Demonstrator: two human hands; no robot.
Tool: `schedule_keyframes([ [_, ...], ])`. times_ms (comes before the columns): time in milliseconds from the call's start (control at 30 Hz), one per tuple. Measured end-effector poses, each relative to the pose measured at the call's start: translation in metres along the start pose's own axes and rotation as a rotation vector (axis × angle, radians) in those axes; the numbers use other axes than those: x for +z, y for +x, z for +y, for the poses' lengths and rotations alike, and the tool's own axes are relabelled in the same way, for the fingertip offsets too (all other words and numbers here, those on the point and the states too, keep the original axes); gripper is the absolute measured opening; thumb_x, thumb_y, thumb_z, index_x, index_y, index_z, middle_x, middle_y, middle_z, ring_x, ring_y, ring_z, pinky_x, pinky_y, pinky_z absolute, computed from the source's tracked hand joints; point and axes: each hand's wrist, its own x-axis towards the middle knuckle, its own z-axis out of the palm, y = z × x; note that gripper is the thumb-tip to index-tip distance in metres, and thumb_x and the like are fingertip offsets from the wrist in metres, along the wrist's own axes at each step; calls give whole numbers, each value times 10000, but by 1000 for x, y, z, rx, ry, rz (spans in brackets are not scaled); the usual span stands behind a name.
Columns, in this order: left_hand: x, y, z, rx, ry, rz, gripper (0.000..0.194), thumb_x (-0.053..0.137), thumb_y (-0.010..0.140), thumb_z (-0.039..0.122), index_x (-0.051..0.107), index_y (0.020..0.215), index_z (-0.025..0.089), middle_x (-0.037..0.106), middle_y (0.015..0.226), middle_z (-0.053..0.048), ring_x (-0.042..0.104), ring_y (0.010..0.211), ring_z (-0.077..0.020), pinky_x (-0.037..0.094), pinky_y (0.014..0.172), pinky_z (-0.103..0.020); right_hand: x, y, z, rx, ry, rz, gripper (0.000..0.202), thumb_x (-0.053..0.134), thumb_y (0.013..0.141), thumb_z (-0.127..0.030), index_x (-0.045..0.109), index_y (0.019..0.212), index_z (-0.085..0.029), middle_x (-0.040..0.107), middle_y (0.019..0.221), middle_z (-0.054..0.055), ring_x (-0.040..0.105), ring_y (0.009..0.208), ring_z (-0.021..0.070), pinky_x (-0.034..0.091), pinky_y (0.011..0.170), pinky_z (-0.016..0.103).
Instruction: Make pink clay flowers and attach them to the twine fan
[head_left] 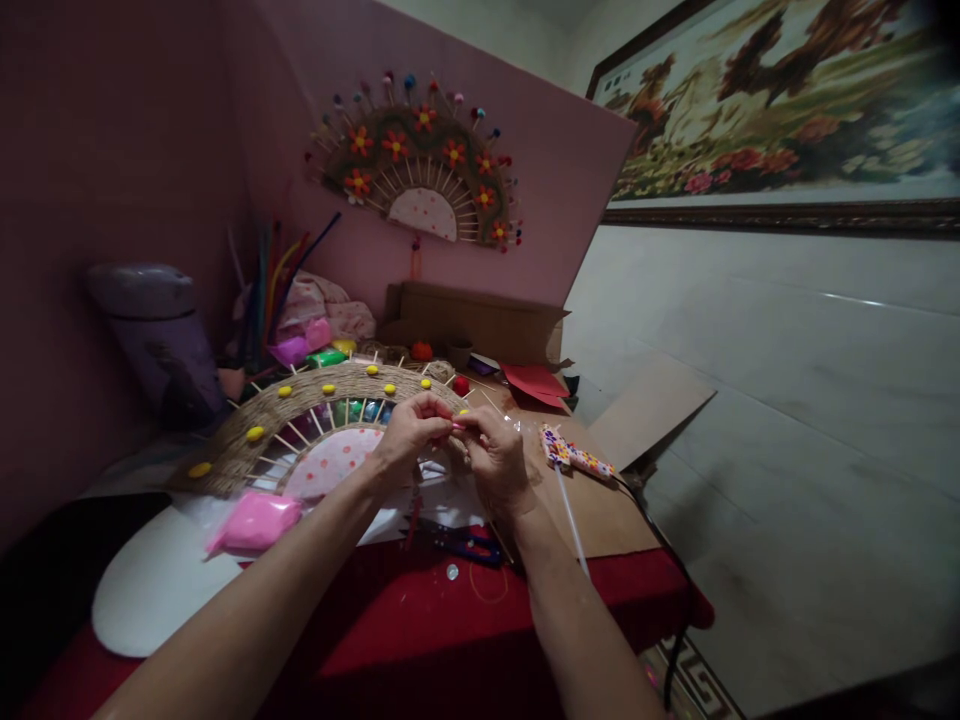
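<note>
My left hand (411,436) and my right hand (496,462) meet fingertip to fingertip above the table. Pinched between them is a small pink piece of modelling clay (457,426), mostly covered by the fingers. Just behind and to the left lies a half-round fan (225,440) of twine and thin sticks, with yellow clay dots along its band and a dotted pink-white centre (330,465). My hands hide its right part. A clear packet of pink clay (259,521) rests near the left forearm. Dark-handled scissors (469,545) lie below the hands on the red cloth.
A hot glue gun (574,455) with a glue stick lies on cardboard (600,515) at the right. Behind are coloured clay packets (326,357), red paper (534,382) and pipe cleaners (281,285). A purple container (161,345) stands left. A finished fan (420,170) hangs on the pink board.
</note>
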Motion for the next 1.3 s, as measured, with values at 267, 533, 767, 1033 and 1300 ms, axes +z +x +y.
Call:
schedule_keyframes([
  [267,-5,5,1,-72,-202,42,203,688,570,206,668,746,107,589,603,-13,500,532,-75,374,484,-182,-4,3,-7,566,745,312,292,658,749,-457,569,869,-206,578,681,-47,467,392,61,374,324,186],
  [533,3,-2,1,-78,-213,-69,201,687,643,283,642,775,138,601,643,-12,477,496,-70,327,447,-181,-4,8,-13,568,846,292,293,728,693,-394,576,855,-203,593,698,-46,463,412,48,417,312,168],
  [767,2,-1,-1,-72,-148,-15,120,595,627,199,622,727,139,490,536,34,407,450,-54,286,428,-175,-4,6,-10,541,801,216,323,698,727,-419,592,948,-209,516,572,-77,435,363,50,392,307,168],
  [1033,2,-2,-4,-37,-96,1,251,648,685,369,538,613,155,478,532,30,381,430,-58,240,393,-186,-2,4,-11,460,584,273,304,568,818,-481,588,923,-196,584,703,-36,493,394,46,395,315,157],
  [1300,2,-2,-4,35,-78,56,233,656,674,369,643,709,139,469,536,37,373,432,-57,258,406,-196,-4,6,-5,547,622,318,348,689,711,-495,559,803,-186,568,603,-53,502,364,66,408,296,172],
])
